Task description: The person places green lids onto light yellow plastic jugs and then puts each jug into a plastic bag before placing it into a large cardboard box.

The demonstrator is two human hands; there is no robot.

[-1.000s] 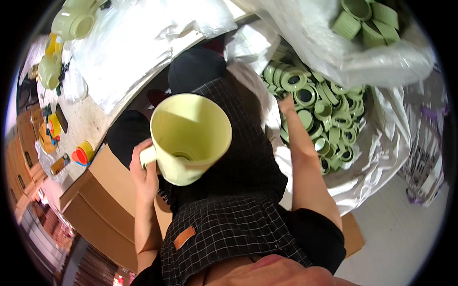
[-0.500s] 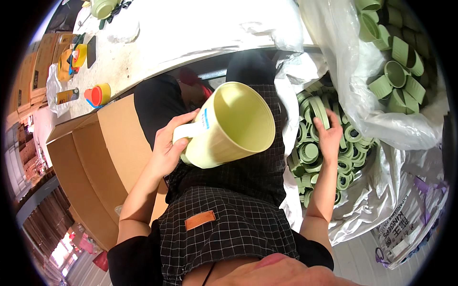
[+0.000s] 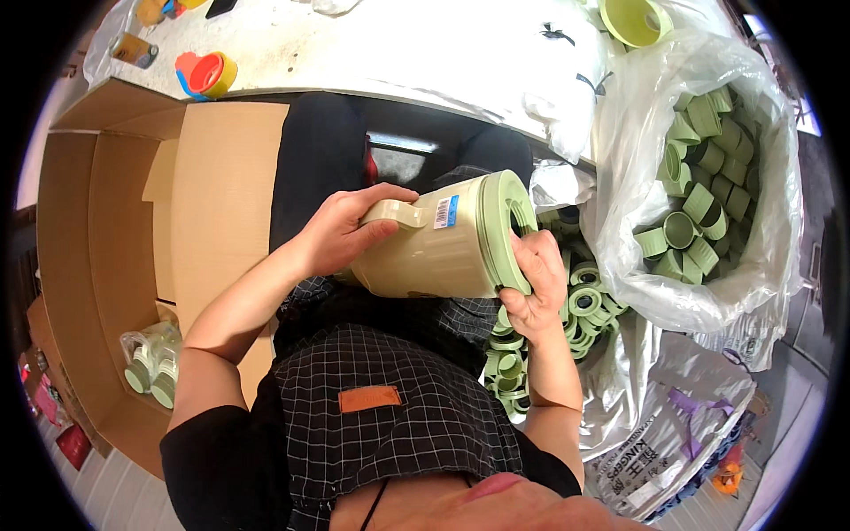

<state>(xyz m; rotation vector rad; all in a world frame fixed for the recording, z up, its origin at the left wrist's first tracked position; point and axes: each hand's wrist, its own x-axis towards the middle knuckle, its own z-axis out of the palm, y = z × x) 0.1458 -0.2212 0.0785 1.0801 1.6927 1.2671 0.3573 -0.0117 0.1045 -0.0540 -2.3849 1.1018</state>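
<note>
A cream-coloured plastic jug lies tilted across my lap, its mouth turned to the right. My left hand is wrapped round the jug's handle. Over the mouth sits a green ring-shaped lid, gripped along its rim by my right hand; whether it is seated fully I cannot tell. Below and beyond my right hand, several more green lids lie heaped in a white sack.
On the left stands an open cardboard box with a clear bag of green-capped pieces inside. To the right is a clear plastic bag full of green parts. A white-covered table runs along the far side, holding tape rolls.
My right hand has brought a green lid from the heap to the jug's mouth. The jug has turned to face right, and the view has shifted.
</note>
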